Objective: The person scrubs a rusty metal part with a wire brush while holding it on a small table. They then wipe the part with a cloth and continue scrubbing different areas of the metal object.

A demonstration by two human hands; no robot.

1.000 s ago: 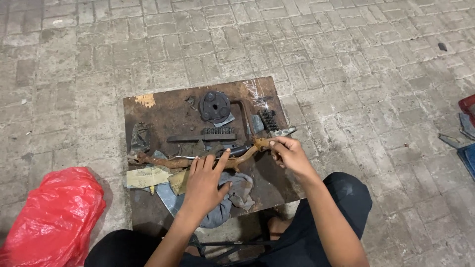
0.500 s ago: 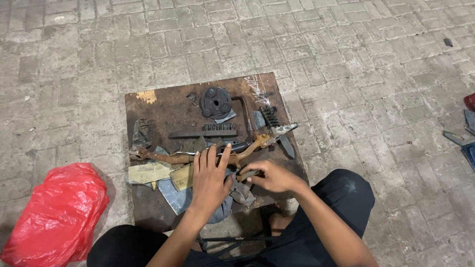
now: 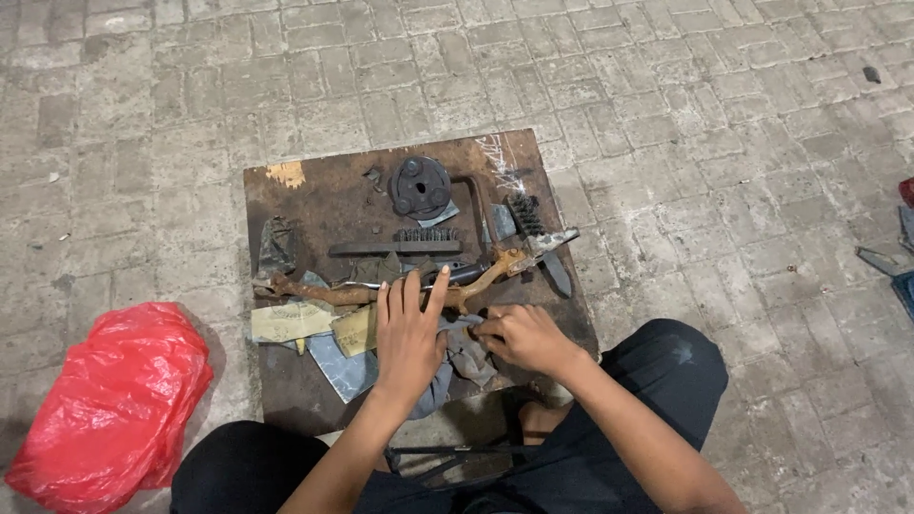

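Observation:
A long rusty metal part (image 3: 314,291) lies across a dark wooden board (image 3: 314,205) on the paved ground. My left hand (image 3: 409,328) rests flat on its middle, fingers spread and pointing away from me. My right hand (image 3: 524,338) sits just to the right, near the board's front edge, fingers curled around a small grey piece next to a grey rag (image 3: 457,366). Whether it grips the piece or the rag, I cannot tell. The rusty part's far end (image 3: 519,257) points to the upper right.
On the board lie a round black metal disc (image 3: 419,187), a flat dark bar (image 3: 395,247), a wire brush (image 3: 526,216), a knife blade (image 3: 555,271) and yellowish sandpaper sheets (image 3: 290,322). A red plastic bag (image 3: 109,405) sits at the left. Tools (image 3: 885,262) lie at the right edge.
My right hand left the far right end of the rusty part and drew back toward me to the rag beside my left hand. The left hand stayed on the part.

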